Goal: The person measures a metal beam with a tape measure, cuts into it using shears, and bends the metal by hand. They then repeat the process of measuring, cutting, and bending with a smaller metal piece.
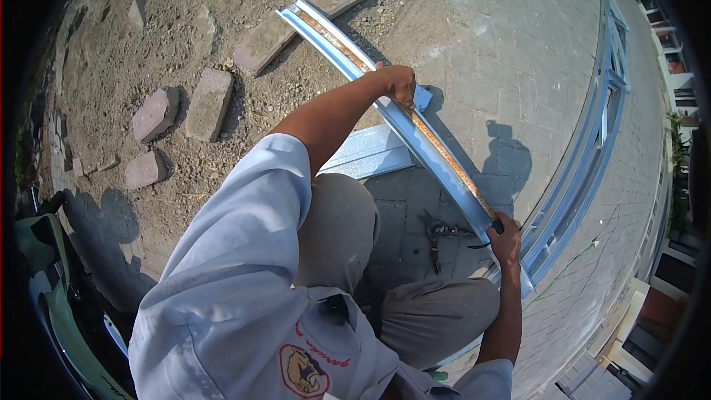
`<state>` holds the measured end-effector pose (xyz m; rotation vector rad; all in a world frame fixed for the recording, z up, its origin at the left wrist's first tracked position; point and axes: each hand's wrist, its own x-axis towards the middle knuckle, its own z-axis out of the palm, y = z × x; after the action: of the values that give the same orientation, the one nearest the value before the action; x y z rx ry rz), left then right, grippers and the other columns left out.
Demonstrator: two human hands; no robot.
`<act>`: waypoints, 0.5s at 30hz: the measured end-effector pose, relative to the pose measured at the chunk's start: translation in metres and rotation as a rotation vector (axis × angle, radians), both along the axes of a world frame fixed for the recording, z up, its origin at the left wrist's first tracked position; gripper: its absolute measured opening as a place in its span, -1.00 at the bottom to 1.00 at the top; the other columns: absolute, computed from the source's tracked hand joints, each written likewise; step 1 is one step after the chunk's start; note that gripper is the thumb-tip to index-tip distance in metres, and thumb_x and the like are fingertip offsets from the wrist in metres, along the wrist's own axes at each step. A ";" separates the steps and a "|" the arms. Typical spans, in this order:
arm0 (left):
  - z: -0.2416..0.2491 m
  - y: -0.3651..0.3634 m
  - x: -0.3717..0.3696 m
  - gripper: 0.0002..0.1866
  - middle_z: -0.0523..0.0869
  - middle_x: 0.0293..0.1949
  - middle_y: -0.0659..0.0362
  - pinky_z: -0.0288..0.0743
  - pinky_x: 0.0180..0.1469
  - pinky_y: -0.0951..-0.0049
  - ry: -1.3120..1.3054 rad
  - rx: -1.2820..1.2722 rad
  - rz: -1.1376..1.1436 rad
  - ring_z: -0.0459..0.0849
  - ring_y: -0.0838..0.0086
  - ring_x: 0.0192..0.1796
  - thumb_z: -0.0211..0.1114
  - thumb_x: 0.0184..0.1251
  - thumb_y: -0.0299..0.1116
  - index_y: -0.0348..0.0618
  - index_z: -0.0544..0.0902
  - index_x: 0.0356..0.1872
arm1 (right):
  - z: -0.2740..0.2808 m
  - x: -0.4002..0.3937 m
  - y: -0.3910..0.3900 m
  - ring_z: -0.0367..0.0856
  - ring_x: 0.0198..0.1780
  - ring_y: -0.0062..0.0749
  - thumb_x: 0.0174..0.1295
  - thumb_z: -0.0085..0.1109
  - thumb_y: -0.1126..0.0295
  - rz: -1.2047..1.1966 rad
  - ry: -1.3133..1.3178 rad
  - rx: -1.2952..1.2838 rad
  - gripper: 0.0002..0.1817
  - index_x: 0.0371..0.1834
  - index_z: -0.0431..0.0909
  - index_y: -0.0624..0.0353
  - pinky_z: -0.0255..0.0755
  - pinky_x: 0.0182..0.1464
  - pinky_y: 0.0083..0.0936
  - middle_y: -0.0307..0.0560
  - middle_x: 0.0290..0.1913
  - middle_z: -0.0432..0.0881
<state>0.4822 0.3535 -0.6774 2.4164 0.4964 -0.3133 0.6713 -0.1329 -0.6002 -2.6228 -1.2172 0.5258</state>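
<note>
A long galvanized metal channel [415,133] lies slantwise in front of my knees. Along its inside runs a worn orange-brown strip [444,152], which looks like a tape measure's blade. My left hand [400,85] is closed over the channel around its middle, pressing on the strip. At the near end, my right hand [505,241] is wrapped round a small black tape measure case [497,227], partly hidden by the fingers. A pair of snips [437,241] rests on the paving between my knees. Under the channel, a flat metal sheet [366,152] shows beside my knee.
A long metal frame [592,170] of several channels stretches along the right. Concrete blocks [210,104] and a longer slab [300,24] lie on gravel [178,37] at the left. A green motorbike [63,304] stands at the lower left. Grey paving [503,52] reaches towards buildings.
</note>
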 end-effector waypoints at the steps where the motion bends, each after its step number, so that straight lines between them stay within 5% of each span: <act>1: 0.002 0.000 0.000 -0.54 0.87 -0.21 0.12 0.45 0.10 -0.27 0.000 0.000 -0.001 0.77 0.10 -0.13 0.56 0.03 0.19 0.03 0.88 -0.27 | -0.002 0.001 -0.001 0.67 0.10 0.17 0.01 0.47 0.35 0.002 0.001 0.010 -0.41 0.20 0.66 0.19 0.52 0.22 -0.09 0.25 0.03 0.71; 5: 0.023 -0.006 0.003 -0.56 0.84 0.02 0.10 0.22 0.23 -0.68 0.119 0.011 0.001 0.71 0.01 0.20 0.57 0.07 0.08 0.09 0.86 -0.09 | -0.001 0.000 0.000 0.69 0.10 0.11 0.04 0.48 0.36 -0.007 -0.006 -0.004 -0.42 0.20 0.66 0.25 0.54 0.20 -0.17 0.25 0.03 0.71; 15: 0.010 -0.001 0.009 -0.55 0.83 0.04 0.07 0.23 0.25 -0.69 0.137 -0.003 -0.052 0.68 -0.02 0.23 0.55 0.17 0.08 0.03 0.84 -0.04 | -0.001 -0.002 0.000 0.70 0.07 0.09 0.03 0.48 0.39 -0.014 0.003 -0.013 -0.43 0.20 0.66 0.24 0.55 0.18 -0.18 0.24 0.01 0.70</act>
<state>0.4911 0.3525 -0.6677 2.4191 0.4927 -0.5039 0.6697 -0.1331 -0.6012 -2.6383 -1.1982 0.5374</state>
